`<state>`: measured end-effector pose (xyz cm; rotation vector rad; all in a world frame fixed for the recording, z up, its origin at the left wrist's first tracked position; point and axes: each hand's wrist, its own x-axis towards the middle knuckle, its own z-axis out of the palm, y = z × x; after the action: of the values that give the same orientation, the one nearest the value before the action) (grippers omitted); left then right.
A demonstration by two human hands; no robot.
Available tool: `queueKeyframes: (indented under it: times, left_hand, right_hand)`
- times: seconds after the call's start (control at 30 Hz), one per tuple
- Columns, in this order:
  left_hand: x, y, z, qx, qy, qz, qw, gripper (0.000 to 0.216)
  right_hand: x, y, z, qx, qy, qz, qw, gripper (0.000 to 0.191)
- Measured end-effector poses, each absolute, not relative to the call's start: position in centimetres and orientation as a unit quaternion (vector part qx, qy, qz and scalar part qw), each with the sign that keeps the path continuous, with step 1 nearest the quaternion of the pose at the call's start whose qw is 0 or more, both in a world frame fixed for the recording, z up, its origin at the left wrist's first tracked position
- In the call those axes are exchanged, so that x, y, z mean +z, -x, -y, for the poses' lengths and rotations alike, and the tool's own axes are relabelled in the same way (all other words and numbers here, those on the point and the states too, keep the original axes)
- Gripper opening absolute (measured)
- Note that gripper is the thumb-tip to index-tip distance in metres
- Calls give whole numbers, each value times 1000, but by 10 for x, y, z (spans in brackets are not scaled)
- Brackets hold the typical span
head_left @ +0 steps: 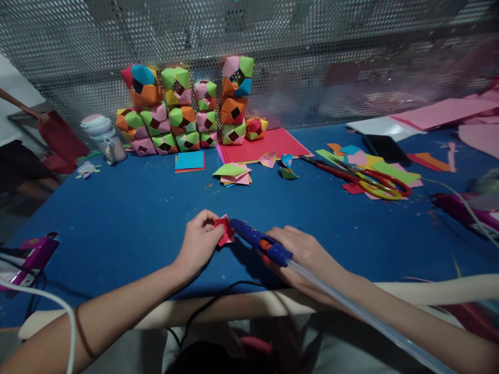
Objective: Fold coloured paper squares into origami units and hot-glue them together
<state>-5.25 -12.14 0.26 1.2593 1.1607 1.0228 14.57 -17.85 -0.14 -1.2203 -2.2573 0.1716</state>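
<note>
My left hand (198, 241) pinches a small folded red paper piece (224, 229) just above the blue table (136, 218). My right hand (302, 254) is wrapped round a blue glue gun (259, 241) with an orange trigger. The gun's nozzle touches the red piece. A clear glue stick (351, 306) juts from the back of the gun along my right forearm. A black cord (210, 301) runs off the table's near edge.
Stacked multicoloured paper cubes (187, 109) stand at the back against a perforated metal wall. Paper squares (234, 174), a red sheet (265, 145), scissors (370, 182), a phone (385, 149), a bottle (103, 137) and pink glue guns (33, 254) lie around. Another person's arm (23, 109) shows far left.
</note>
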Motion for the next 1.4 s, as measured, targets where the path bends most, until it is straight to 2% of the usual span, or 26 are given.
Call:
queueKeyframes:
  times: [0.3, 0.47, 0.57, 0.8, 1.03, 1.27, 1.4]
  left_hand:
    - [2, 52, 122, 426, -524, -495, 548, 9]
    - [3, 53, 119, 453, -487, -502, 552, 10]
    - [1, 53, 118, 455, -459, -483, 591, 10]
    - [0, 52, 118, 434, -422, -451, 657, 13]
    - [-1, 52, 120, 414, -484, -464, 616, 8]
    - [0, 52, 120, 408, -515, -508, 557, 7]
    - [1, 53, 120, 409, -511, -495, 571, 7]
  right_hand:
    - [2, -146, 179, 69, 453, 841, 287, 13]
    - [4, -146, 180, 126, 503, 792, 321, 15]
    - [3, -145, 178, 153, 548, 740, 357, 21]
    - [4, -143, 178, 191, 555, 722, 367, 23]
    - [-4, -144, 174, 145, 506, 786, 325, 17]
    - [-5, -146, 175, 117, 482, 805, 324, 16]
    - [-1, -146, 177, 115, 495, 796, 329, 16]
